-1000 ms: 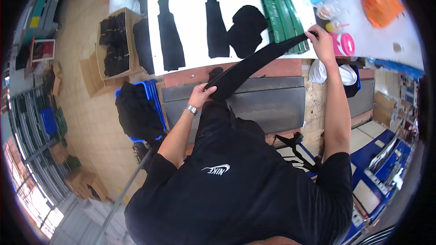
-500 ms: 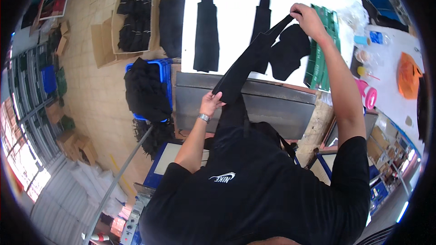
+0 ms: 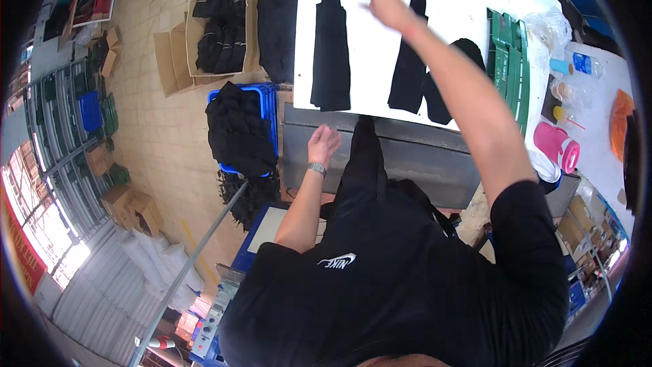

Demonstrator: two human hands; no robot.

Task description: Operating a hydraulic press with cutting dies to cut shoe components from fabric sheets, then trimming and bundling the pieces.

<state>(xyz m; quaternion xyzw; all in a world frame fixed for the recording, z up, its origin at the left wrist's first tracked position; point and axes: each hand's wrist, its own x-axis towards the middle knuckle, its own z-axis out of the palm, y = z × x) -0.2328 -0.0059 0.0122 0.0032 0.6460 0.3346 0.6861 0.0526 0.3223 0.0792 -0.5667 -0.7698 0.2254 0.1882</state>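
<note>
My left hand (image 3: 324, 144) hovers off the table's front edge, fingers loosely spread and holding nothing. Stretched over the white table (image 3: 370, 88), my right hand (image 3: 386, 8) is somewhat blurred; its fingers look apart with nothing between them. To its left lies a long black fabric panel (image 3: 331, 54) with a narrow top end. A second such panel (image 3: 409, 71) lies right of it, crossed near its top by my right wrist. Beside that, a rounded black fabric piece (image 3: 440, 102) is partly covered by my forearm.
Green plastic crates (image 3: 509, 61) stand at the table's right, with a pink jug (image 3: 557, 146) and a bottle (image 3: 586, 64) beyond. Left of the table are a cardboard box (image 3: 251, 20) of bundled black fabric and a blue basket (image 3: 269, 115) heaped with black cloth.
Both hands have let go of the black fabric panel they held stretched between them. My right hand has swung left across the table. The view has shifted slightly.
</note>
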